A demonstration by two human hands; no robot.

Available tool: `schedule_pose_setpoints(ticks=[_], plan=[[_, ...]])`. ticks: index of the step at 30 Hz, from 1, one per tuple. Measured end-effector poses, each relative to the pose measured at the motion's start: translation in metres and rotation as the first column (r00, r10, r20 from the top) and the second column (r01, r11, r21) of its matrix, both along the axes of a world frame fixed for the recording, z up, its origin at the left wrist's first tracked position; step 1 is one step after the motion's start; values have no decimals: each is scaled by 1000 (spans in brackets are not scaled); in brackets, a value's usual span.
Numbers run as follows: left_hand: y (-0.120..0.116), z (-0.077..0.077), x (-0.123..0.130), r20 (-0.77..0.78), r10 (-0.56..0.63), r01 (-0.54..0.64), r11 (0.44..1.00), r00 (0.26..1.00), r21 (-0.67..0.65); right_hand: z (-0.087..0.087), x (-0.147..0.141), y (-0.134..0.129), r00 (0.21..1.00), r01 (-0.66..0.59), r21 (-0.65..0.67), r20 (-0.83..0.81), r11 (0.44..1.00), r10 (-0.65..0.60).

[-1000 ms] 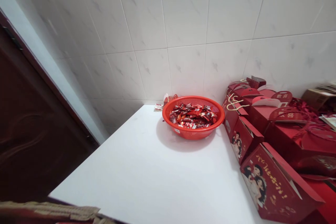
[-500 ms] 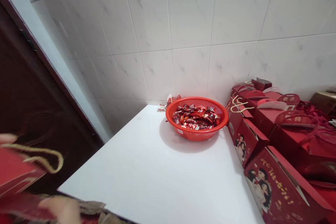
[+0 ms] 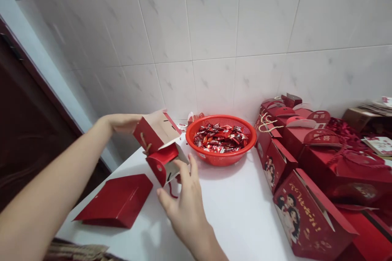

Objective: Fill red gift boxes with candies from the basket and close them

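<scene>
My left hand (image 3: 130,122) is mostly hidden behind a red paper gift box (image 3: 150,130), which it holds tilted above the left part of the table. Flaps on the box stand open, showing a pale inside, and a tan rope handle (image 3: 145,144) hangs at its side. A lower red flap (image 3: 159,165) has a round hole; whether it belongs to a second box I cannot tell. Fingers spread, my right hand (image 3: 186,204) is at the lower edge of this flap. A dark red cord (image 3: 172,191) dangles there. Beneath lies a plain red carton (image 3: 116,197).
A red plastic basket (image 3: 220,159) of wrapped sweets stands on the white table (image 3: 226,208) near the tiled wall. Rows of red gift boxes (image 3: 309,208) line the right side. A brown door (image 3: 30,102) is at left. Brown crumpled material (image 3: 76,253) shows at the bottom left.
The gift box has come from the lower left edge up over the table. Both hands are now in clear view around it, and a red carton lies on the table. The view has shifted slightly right.
</scene>
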State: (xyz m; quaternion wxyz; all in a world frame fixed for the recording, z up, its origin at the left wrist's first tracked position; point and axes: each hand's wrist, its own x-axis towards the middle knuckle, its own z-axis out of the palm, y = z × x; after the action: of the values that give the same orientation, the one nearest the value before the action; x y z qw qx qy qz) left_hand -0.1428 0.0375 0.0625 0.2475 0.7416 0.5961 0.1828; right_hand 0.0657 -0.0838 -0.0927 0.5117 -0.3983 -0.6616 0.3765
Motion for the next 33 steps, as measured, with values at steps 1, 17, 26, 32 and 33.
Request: schedule_pose_setpoints(ticks=[1, 17, 26, 32, 33], plan=[[4, -3, 2, 71, -52, 60, 990, 996, -125, -5, 3, 2, 999, 0, -21, 42, 1000, 1], [-60, -44, -54, -294, 279, -387, 814, 914, -433, -28, 19, -10, 978, -71, -95, 190, 993, 88], [-83, -84, -46, -289, -43, -48, 954, 956, -297, -36, 18, -21, 948, -175, -146, 241, 974, 206], [-80, -94, -25, -251, -123, 85, 984, 960, -158, -41, 33, -20, 955, -141, -101, 247, 985, 162], [-81, -93, -24, -217, -87, 57, 988, 972, -142, -41, 36, -20, 958, -134, -89, 244, 987, 152]])
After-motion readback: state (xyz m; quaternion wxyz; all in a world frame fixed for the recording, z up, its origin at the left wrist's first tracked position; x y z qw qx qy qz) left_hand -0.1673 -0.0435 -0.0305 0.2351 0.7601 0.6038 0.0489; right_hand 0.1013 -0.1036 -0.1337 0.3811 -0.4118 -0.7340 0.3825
